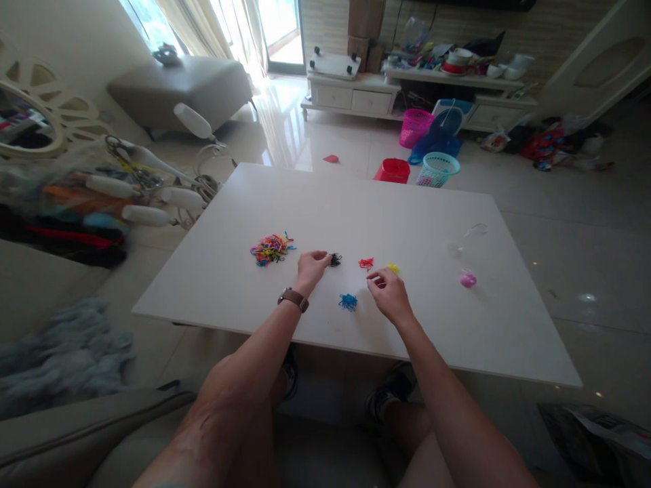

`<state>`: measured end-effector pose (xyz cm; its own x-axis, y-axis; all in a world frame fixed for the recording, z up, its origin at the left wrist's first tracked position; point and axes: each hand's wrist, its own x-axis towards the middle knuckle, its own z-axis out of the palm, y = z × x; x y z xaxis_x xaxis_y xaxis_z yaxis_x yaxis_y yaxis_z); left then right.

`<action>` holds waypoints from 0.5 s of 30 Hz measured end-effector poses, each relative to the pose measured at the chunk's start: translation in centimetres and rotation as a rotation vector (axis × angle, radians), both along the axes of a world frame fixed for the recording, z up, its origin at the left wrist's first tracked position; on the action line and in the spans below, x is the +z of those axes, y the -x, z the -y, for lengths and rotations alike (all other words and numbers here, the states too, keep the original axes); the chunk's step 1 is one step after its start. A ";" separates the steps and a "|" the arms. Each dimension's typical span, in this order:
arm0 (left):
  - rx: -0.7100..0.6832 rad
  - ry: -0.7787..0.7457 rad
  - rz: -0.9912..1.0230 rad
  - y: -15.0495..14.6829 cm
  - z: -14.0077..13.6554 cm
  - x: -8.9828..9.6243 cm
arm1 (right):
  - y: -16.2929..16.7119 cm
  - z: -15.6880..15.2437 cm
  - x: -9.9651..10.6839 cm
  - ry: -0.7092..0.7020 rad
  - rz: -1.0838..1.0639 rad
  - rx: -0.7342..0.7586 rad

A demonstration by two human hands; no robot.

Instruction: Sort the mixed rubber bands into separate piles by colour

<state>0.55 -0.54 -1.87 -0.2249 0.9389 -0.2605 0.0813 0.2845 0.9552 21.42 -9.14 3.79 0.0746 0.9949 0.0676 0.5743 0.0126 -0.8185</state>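
My left hand (311, 268), with a brown-strapped watch (293, 299) on its wrist, pinches at the edge of a small pile of black bands (336, 259). Whatever lies between its fingertips is too small to make out. Curled fingers bring my right hand (389, 293) just below a pile of red bands (365, 263) and beside a yellow pile (392, 268), partly behind the hand. Its fingertips are close together, and any item in them is unclear. Blue bands (348, 301) lie between my forearms. To the left is a larger heap of mixed-colour bands (272, 249).
The white table (432, 325) also carries a pink object (468, 278) and a clear object (477, 230) at the right. Beyond its far edge stand a red bucket (392, 171) and a light-blue basket (438, 168). A white lamp fixture (188, 196) is near the left edge.
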 end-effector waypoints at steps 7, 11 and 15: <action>-0.024 -0.036 0.003 -0.2 0.1 0.9 | 0.0 0.2 0.1 0.007 0.028 0.023; -0.104 -0.139 -0.031 -1.5 0.9 2.4 | 0.1 0.2 0.2 -0.008 0.060 0.048; -0.174 -0.259 -0.083 -3.6 3.3 4.1 | 0.5 0.3 0.7 -0.031 0.067 0.063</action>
